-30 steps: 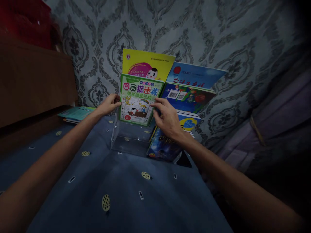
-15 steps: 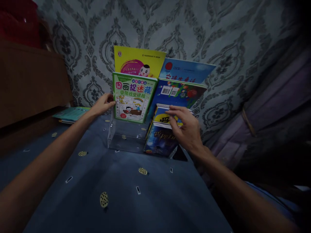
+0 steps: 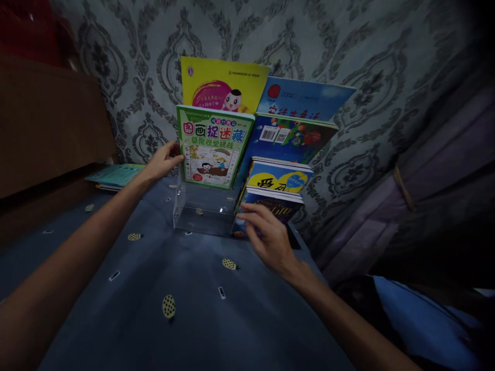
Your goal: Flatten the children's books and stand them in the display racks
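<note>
A clear acrylic tiered stand holds several upright books. My left hand is at the left edge of a green picture book, thumb at its front, fingers curled and partly hidden. Behind it rises a yellow book. In front of a dark blue book at the lower right, my right hand has its fingers loosely extended, holding nothing. Whether the fingertips touch the cover, I cannot tell. Behind that book lean a yellow and blue book, a blue book with barcodes and a light blue book.
The stand is on a dark blue tablecloth with pineapple prints. A small stack of books lies on the left beside a brown wooden box. Patterned wallpaper is behind, and a tied curtain hangs right.
My right hand has moved down and left, from the yellow and blue book to the front of the dark blue one. The left hand stays at the green book's edge. The view has shifted slightly.
</note>
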Action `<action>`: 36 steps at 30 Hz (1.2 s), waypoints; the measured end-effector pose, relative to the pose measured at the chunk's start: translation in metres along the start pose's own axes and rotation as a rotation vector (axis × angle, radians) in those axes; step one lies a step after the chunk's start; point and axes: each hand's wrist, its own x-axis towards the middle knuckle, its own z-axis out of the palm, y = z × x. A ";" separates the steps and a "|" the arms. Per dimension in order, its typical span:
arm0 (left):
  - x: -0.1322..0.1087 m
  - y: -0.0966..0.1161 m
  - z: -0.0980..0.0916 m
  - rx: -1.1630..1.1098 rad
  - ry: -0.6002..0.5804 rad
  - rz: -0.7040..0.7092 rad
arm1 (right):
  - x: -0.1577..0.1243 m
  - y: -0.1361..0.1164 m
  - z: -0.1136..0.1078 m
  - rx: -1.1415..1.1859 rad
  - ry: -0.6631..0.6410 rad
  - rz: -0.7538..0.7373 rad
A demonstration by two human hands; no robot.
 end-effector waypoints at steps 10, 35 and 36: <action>-0.071 -0.062 0.019 0.425 0.048 -0.178 | -0.064 -0.023 0.075 0.302 -0.236 0.199; -0.125 -0.145 -0.072 1.060 -0.207 -0.386 | -0.082 -0.018 0.090 0.384 -0.320 0.351; -0.134 -0.141 -0.075 1.064 -0.219 -0.368 | -0.082 -0.018 0.090 0.385 -0.319 0.349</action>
